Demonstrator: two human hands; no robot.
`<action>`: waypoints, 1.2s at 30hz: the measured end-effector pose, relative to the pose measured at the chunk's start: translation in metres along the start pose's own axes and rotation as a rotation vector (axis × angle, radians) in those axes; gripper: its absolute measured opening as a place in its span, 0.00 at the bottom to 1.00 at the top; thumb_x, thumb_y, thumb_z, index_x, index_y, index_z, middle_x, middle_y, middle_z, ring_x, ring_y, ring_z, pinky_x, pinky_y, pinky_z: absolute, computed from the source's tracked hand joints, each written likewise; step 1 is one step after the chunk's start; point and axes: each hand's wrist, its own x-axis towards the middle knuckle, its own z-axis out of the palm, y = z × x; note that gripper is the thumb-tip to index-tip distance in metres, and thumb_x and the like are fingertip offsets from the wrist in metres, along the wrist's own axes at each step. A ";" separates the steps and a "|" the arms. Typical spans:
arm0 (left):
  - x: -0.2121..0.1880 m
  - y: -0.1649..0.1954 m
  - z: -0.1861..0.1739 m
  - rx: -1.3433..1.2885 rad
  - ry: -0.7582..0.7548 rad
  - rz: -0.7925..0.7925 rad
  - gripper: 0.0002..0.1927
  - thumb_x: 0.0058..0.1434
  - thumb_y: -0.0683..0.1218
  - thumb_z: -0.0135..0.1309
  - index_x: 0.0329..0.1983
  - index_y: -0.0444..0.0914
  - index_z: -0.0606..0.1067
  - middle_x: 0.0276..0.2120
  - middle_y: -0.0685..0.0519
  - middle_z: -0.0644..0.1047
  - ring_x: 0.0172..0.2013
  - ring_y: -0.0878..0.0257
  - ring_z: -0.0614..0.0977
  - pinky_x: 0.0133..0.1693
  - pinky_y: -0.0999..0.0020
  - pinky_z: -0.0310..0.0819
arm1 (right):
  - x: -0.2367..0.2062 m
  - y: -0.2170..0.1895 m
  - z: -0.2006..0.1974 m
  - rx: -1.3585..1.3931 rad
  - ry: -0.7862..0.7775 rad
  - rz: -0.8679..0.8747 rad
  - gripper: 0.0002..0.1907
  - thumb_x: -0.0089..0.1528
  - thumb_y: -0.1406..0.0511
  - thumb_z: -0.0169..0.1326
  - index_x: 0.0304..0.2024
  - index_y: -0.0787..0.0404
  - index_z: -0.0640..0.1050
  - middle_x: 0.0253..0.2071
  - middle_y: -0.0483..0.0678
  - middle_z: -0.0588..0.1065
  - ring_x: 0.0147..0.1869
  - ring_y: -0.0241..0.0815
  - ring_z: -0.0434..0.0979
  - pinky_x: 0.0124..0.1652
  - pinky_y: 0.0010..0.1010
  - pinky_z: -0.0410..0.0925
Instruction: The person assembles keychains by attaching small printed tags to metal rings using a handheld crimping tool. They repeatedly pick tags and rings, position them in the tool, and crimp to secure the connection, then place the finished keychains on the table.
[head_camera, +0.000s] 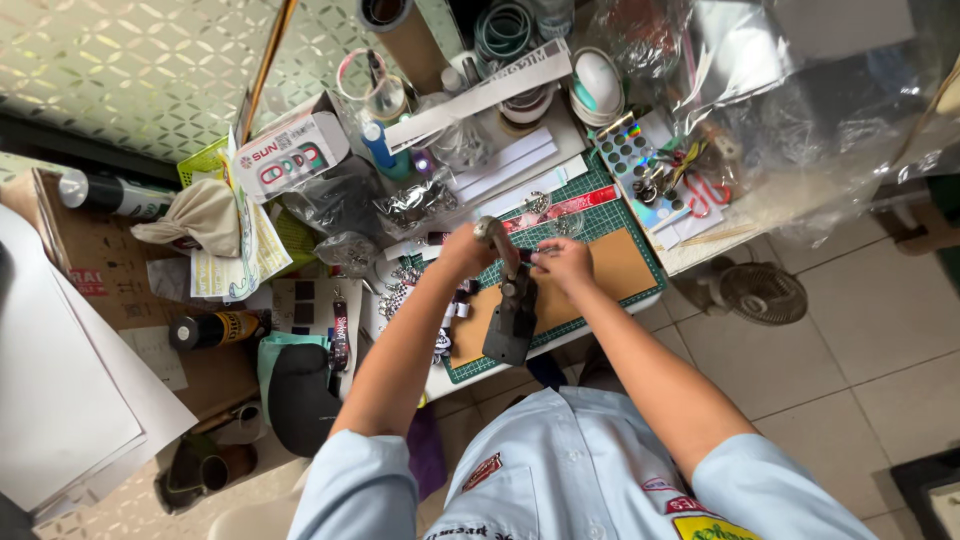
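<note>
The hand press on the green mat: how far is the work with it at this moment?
Already finished: several small pieces lie left of the hand press. In hand: the left hand grips the press lever while the right hand holds a small part at the press head. What is left cannot be counted; loose metal parts lie behind the green cutting mat.

hand press (512, 310) on cutting mat (625, 222), floor fan (762, 293) right of table (700, 250)

Your dark metal hand press (512, 310) looks matt, its lever (490, 232) worn and shiny. It stands on brown matt board (610, 270) over a green rubbery cutting mat (610, 215). Crinkled glossy plastic film (800, 110) lies alongside.
</note>
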 end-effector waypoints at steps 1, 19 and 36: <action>0.000 -0.001 0.010 0.005 -0.026 0.010 0.12 0.60 0.50 0.55 0.44 0.43 0.81 0.41 0.44 0.82 0.43 0.45 0.83 0.44 0.52 0.78 | 0.001 0.008 0.002 0.053 -0.016 0.010 0.14 0.57 0.74 0.62 0.45 0.68 0.80 0.35 0.49 0.82 0.34 0.34 0.83 0.33 0.25 0.78; -0.014 -0.028 0.061 0.054 -0.190 -0.166 0.12 0.60 0.53 0.61 0.44 0.46 0.82 0.40 0.46 0.82 0.45 0.46 0.83 0.47 0.53 0.77 | 0.000 0.087 0.005 -0.193 -0.027 -0.055 0.10 0.56 0.70 0.64 0.40 0.69 0.84 0.28 0.48 0.80 0.28 0.34 0.79 0.30 0.25 0.73; -0.025 -0.009 0.093 -0.196 0.103 -0.252 0.21 0.52 0.39 0.54 0.51 0.41 0.76 0.50 0.47 0.78 0.59 0.47 0.72 0.60 0.41 0.58 | -0.033 0.074 0.002 -0.565 -0.012 -0.341 0.15 0.54 0.69 0.60 0.45 0.61 0.83 0.43 0.48 0.78 0.44 0.45 0.82 0.44 0.32 0.74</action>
